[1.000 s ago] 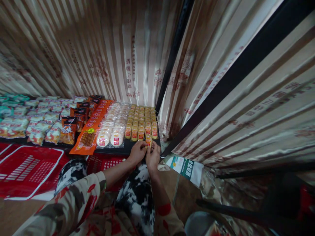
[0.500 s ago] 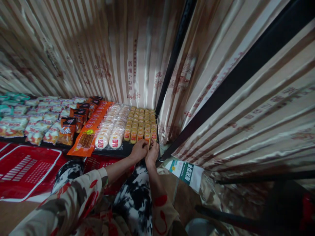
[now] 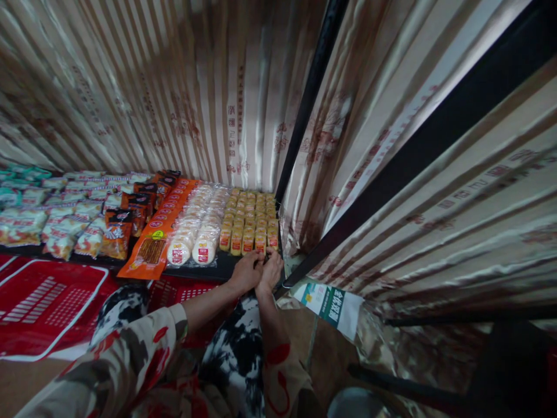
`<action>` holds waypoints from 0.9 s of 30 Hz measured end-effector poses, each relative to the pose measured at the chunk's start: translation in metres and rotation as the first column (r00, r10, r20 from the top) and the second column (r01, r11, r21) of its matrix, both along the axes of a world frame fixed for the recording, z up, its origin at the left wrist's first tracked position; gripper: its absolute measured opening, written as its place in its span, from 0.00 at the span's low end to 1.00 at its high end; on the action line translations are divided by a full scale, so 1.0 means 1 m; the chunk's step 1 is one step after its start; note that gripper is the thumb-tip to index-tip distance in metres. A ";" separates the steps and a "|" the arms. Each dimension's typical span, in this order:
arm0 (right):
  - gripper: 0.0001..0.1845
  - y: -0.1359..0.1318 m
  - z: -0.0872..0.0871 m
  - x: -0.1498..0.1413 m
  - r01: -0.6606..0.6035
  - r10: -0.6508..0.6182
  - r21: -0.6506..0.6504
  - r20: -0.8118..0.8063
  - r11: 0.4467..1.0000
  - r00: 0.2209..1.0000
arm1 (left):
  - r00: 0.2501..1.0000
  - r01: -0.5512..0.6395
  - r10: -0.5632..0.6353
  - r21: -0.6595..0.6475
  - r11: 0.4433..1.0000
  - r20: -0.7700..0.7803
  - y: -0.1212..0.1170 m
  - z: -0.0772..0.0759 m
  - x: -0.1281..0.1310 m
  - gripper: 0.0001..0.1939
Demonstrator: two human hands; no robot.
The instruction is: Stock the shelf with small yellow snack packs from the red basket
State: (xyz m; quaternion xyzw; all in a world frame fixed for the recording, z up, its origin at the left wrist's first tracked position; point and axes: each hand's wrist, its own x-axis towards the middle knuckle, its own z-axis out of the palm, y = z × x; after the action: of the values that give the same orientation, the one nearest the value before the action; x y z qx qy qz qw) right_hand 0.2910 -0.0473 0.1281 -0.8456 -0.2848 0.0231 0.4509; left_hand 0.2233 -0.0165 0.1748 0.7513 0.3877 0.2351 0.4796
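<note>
My left hand (image 3: pixel 246 273) and my right hand (image 3: pixel 270 271) are close together at the front edge of a low black shelf (image 3: pixel 224 264). The fingers of both are bent and drawn together just in front of small yellow packaged cakes (image 3: pixel 248 241) with red labels, which stand in several tight rows. Anything held between the fingertips is hidden. The right fingertips are nearest the front cake of the rightmost row. Left of the yellow cakes lie two rows of round white wrapped cakes (image 3: pixel 203 251).
An orange snack packet (image 3: pixel 148 252), brown-and-black bags (image 3: pixel 116 235) and white bags (image 3: pixel 63 235) fill the shelf to the left. Below is a red plastic basket (image 3: pixel 47 307). Pleated curtains (image 3: pixel 195 87) and black posts (image 3: pixel 300 122) close in behind and right. A printed bag (image 3: pixel 333 307) lies on the floor.
Both hands have drawn back slightly toward me from the front of the yellow cakes, so more of the front labels shows. They remain side by side with bent fingers.
</note>
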 end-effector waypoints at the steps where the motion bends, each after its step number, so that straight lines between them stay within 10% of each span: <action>1: 0.14 0.000 0.000 -0.001 0.003 -0.003 0.003 0.005 1.000 1.000 | 1.000 0.002 -0.002 -0.008 1.000 -0.002 0.000 -0.001 -0.001 0.11; 27: 0.12 -0.003 0.006 -0.004 0.024 -0.023 -0.070 0.011 0.997 1.000 | 0.994 0.022 -0.010 0.111 0.994 -0.106 -0.005 -0.005 0.004 0.14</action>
State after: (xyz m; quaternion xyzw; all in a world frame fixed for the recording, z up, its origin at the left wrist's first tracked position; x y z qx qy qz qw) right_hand 0.2872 -0.0498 0.1336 -0.8642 -0.2763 0.0234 0.4199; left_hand 0.2273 -0.0211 0.1700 0.7916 0.3925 0.2125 0.4174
